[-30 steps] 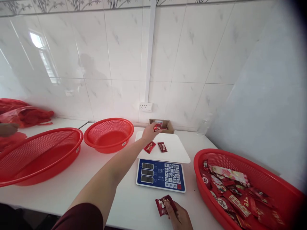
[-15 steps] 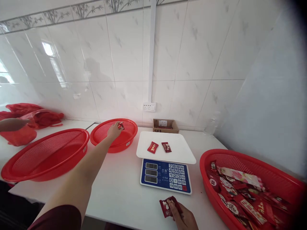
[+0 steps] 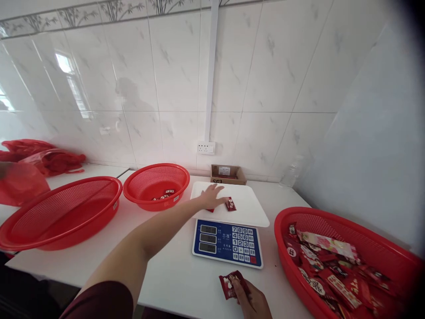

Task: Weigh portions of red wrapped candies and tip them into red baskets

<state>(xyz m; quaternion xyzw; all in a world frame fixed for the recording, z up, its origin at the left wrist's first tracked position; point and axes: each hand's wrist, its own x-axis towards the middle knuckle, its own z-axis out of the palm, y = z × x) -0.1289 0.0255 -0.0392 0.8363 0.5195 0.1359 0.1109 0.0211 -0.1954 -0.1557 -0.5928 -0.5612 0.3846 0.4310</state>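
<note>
My left hand [image 3: 213, 196] is over the white scale pan [image 3: 252, 208], fingers spread and nothing held. It partly covers one red packet [image 3: 210, 210]; a dark red packet [image 3: 230, 204] lies just right of its fingers. Below the scale's blue keypad panel [image 3: 227, 243], my right hand [image 3: 250, 297] pinches a dark red packet [image 3: 233, 285] between thumb and fingers. Several small packets [image 3: 164, 195] lie in the middle red basket [image 3: 136, 179]. The large red basket [image 3: 285, 248] on the right holds many red packets [image 3: 332, 274].
A large red basket [image 3: 109, 199] stands on the left, with red plastic bags [image 3: 56, 161] behind it. At the far left another person's blurred hand [image 3: 4, 169] is at a red bag [image 3: 25, 184]. A cardboard box [image 3: 228, 173] and a clear plastic item [image 3: 291, 174] are near the wall.
My left hand has moved right from the middle basket to the scale pan, letting go of its packet. My right hand still holds its packet. The other person's hand has shifted left.
</note>
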